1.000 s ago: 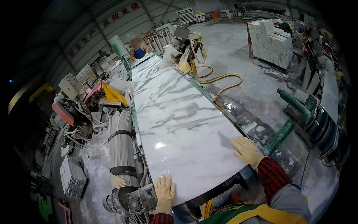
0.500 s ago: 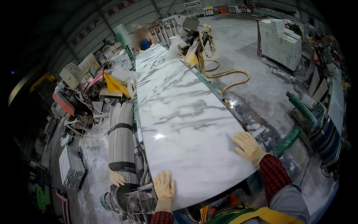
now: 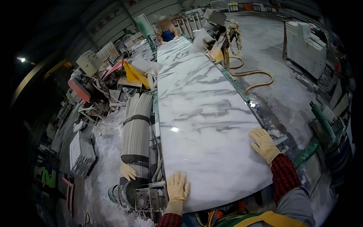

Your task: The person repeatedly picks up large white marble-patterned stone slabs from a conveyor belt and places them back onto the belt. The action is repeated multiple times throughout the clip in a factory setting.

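A long white marble slab with grey veins stretches away from me, its polished top catching a light. My left hand, in a cream rubber glove, lies flat on its near left corner, fingers stretched forward. On the near right edge rests my right hand, gloved the same way, fingers spread over the rim. Neither hand grips anything. At the slab's far end a person in a blue apron stands with gloved hands by the edge. A loose cream glove hangs beside a strapped roll of slats, left of the slab.
Left of the slab stand the roll of grey slats and an electric motor. A machine head overhangs the far right edge. A yellow hose loops across the wet floor. Stacked slabs stand at right.
The view has swung left, so the whole scene sits further right. Both hands stay flat on the slab in about the same places. The person at the far end shows more fully.
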The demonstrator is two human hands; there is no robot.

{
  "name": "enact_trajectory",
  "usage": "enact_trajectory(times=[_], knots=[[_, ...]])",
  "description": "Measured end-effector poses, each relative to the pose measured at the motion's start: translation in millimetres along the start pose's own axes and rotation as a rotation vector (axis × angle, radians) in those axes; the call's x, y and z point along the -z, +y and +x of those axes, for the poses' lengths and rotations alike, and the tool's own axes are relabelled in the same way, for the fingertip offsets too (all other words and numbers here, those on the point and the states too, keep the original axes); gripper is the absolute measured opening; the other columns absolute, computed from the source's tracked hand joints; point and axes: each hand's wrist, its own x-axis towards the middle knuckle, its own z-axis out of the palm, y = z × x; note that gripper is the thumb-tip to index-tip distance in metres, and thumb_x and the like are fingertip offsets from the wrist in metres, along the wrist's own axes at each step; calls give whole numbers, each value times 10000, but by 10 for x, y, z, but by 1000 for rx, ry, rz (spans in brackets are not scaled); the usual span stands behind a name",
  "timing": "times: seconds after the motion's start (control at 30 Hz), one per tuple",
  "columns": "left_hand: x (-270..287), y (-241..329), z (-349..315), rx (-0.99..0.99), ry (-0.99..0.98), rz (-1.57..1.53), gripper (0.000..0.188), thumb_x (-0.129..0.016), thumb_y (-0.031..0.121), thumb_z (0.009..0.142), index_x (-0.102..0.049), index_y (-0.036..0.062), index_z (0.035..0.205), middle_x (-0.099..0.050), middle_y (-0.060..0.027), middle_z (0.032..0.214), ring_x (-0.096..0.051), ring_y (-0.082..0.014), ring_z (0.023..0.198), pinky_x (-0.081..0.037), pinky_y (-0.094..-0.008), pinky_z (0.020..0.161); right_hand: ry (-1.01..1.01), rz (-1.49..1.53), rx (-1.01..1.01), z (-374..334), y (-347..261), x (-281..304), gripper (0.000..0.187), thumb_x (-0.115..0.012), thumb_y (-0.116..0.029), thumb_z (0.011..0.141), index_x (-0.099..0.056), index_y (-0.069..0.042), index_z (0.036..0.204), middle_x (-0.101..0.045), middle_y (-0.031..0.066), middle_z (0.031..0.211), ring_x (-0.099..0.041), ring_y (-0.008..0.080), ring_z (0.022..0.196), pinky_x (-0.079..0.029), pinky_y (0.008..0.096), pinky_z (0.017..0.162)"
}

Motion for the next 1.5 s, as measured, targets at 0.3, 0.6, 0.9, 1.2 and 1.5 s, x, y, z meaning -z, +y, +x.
enact_trajectory(times=[0.3, 0.6, 0.9, 1.2, 1.5], knots=[[109, 39, -55, 46, -14, -103, 586, -653, 388, 1023, -585, 124, 1542, -539, -219, 1604, -490, -453, 1467, -335, -563, 1245, 96, 105, 23, 51, -138, 7, 513, -676, -241, 977, -642, 0, 1429, -631, 225, 1443, -543, 439, 1380, -399, 530, 1220], [-12, 53, -142, 61, 95, -112, 563, -562, 417, 1096, -534, 121, 1573, -532, -169, 1623, -485, -376, 1496, -319, -521, 1280, 95, -252, 268, -1199, 297, -311, 525, -601, -137, 1049, -542, 86, 1520, -507, 357, 1588, -455, 551, 1484, -304, 635, 1277], [107, 91, -264, 118, 135, -172, 526, -609, 405, 1074, -557, 129, 1518, -571, -143, 1587, -505, -366, 1494, -339, -521, 1265, -206, -126, -182, -2030, -298, 93, 650, -455, -391, 1162, -415, 13, 1670, -402, 293, 1715, -340, 475, 1597, -228, 527, 1341], [154, 115, -289, 161, 198, -196, 415, -638, 362, 1025, -644, 145, 1379, -625, -133, 1498, -548, -337, 1421, -364, -584, 1183, -8, -66, -245, -2518, -459, 2, 497, -587, -153, 1050, -560, 64, 1496, -530, 349, 1545, -479, 539, 1448, -323, 606, 1275], [155, 269, -842, 120, 273, -120, 467, -697, 314, 979, -635, 111, 1395, -621, -171, 1458, -569, -384, 1357, -371, -580, 1144, 173, -135, -218, -2602, -541, -98, 477, -574, -190, 1063, -587, 41, 1480, -579, 291, 1507, -513, 518, 1411, -386, 583, 1236]])
